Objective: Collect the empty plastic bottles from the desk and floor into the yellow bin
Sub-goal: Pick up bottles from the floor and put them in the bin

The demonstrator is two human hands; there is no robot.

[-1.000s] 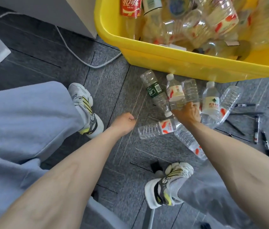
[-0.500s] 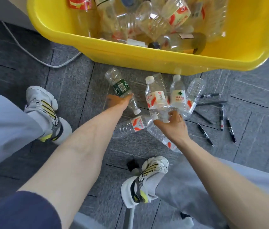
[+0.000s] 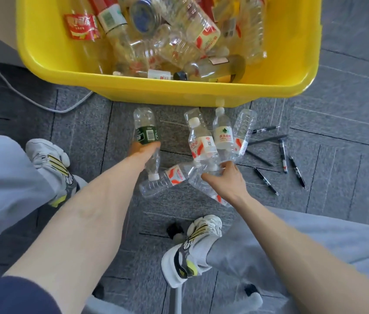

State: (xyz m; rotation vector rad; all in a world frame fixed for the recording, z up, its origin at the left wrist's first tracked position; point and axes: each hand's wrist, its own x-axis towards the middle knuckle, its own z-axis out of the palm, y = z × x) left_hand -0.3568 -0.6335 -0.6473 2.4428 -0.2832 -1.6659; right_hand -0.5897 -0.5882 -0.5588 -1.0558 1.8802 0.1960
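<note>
Gripping green-label bottle point(image 3: 145, 132) mid-body, left hand point(image 3: 143, 148); right hand point(image 3: 227, 180) clutches red-label bottle point(image 3: 201, 144) base (cap toward yellow bin point(image 3: 179, 92)).

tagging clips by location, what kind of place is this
Probably an office: grey carpet tiles cover the floor, the wheeled base of a swivel chair shows between the person's feet, and several pens lie scattered on the carpet.
</note>
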